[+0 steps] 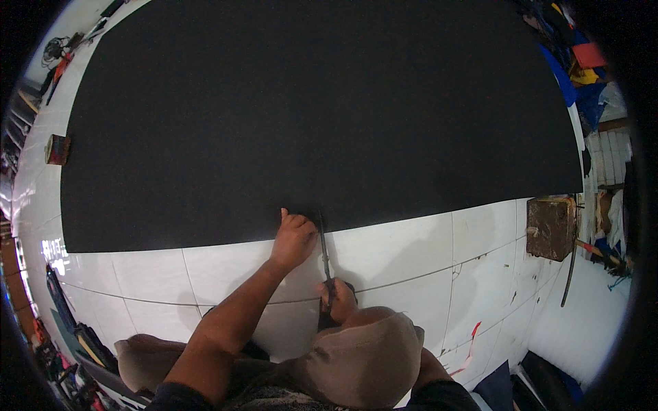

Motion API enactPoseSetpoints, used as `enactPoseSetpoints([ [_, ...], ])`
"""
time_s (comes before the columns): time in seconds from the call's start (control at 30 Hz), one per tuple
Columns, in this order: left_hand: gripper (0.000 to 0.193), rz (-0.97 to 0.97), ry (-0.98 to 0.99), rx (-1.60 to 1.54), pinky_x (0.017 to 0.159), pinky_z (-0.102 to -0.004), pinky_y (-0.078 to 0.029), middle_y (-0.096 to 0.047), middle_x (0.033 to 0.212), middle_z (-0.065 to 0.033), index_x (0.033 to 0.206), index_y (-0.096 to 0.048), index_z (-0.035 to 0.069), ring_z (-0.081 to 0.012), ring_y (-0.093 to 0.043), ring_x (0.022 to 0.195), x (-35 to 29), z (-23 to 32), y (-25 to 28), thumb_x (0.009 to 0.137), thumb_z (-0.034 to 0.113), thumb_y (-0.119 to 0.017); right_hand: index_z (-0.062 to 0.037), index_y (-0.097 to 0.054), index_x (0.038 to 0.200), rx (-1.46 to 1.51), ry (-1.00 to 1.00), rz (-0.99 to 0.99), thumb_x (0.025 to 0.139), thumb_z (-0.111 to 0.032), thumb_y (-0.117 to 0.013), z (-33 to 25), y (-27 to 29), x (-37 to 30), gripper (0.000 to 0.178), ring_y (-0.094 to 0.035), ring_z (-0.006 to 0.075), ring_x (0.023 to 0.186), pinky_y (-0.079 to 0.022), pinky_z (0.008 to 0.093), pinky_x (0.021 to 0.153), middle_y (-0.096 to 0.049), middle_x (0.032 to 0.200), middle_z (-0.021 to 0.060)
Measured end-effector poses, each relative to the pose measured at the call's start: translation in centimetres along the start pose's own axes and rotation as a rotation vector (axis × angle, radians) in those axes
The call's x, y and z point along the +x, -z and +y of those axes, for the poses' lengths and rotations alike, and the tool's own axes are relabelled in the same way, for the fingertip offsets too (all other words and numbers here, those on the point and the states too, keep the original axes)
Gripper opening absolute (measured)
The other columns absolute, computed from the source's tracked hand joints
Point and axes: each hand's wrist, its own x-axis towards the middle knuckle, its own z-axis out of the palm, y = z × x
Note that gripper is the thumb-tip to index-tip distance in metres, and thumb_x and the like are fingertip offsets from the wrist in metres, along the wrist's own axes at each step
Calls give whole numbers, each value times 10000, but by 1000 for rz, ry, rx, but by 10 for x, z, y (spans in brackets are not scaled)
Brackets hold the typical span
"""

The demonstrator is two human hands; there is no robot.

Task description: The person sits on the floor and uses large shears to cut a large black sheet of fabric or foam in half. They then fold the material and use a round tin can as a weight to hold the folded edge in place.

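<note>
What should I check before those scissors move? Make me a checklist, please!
1. Scissors held: ok, the right hand grips the handles.
2. Black sheet flat: ok, it looks smooth.
3. Scissors at the sheet's near edge: ok, the blades cross it.
4. Left hand well away from the blades: not ok, I'd say; it's right beside them.
5. Blades open or closed: cannot tell, too small to see.
6. Red strip out of the way: ok, off to the right.

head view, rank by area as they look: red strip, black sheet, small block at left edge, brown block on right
1. Black sheet, by far
2. Brown block on the right
3. Small block at the left edge
4. Red strip
</note>
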Motion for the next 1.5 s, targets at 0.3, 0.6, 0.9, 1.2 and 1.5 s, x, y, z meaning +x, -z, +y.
enactPoseSetpoints([
  [0.3, 83, -13, -32, -62, 1148, -624, -231, -572, 890, -96, 830, -639, 67, -317, -569, 993, 1, -4, 7, 773, 38, -692, -42, -526, 886, -172, 40, -8, 1006, -378, -567, -35, 3, 28, 359, -507, 136, 570, -422, 294, 557, -532, 671, 25],
  [0.6, 105, -65, 3, -67, 1148, -631, -216, -590, 875, -113, 865, -620, 53, -337, -583, 964, 0, -9, 8, 777, 41, -675, -52, -524, 827, -22, 100, -2, 986, -430, -584, -50, 2, 36, 415, -517, 141, 550, -413, 290, 527, -525, 637, 20],
  [0.9, 73, -140, 45, -127, 1158, -620, -198, -605, 903, -139, 868, -598, 41, -363, -585, 1002, 3, -7, 16, 814, 48, -647, -61, -512, 765, -72, 288, 89, 955, -460, -629, -30, -5, 72, 457, -493, 127, 486, -395, 283, 466, -492, 582, 2],
  [1.2, 98, -180, 18, -85, 1155, -617, -203, -576, 915, -209, 932, -561, -1, -416, -565, 999, 3, -11, 17, 841, 29, -582, -52, -522, 776, -8, 187, 99, 943, -438, -658, -78, -9, 92, 442, -511, 111, 487, -412, 280, 439, -509, 597, 4],
  [1.5, 354, -213, -151, 48, 1164, -587, -224, -550, 1079, -203, 1070, -595, -9, -399, -506, 1139, -3, -15, 23, 748, 120, -664, -61, -531, 748, 17, 157, 79, 928, -493, -656, -91, -6, 90, 484, -519, 119, 477, -428, 267, 442, -524, 584, 15],
])
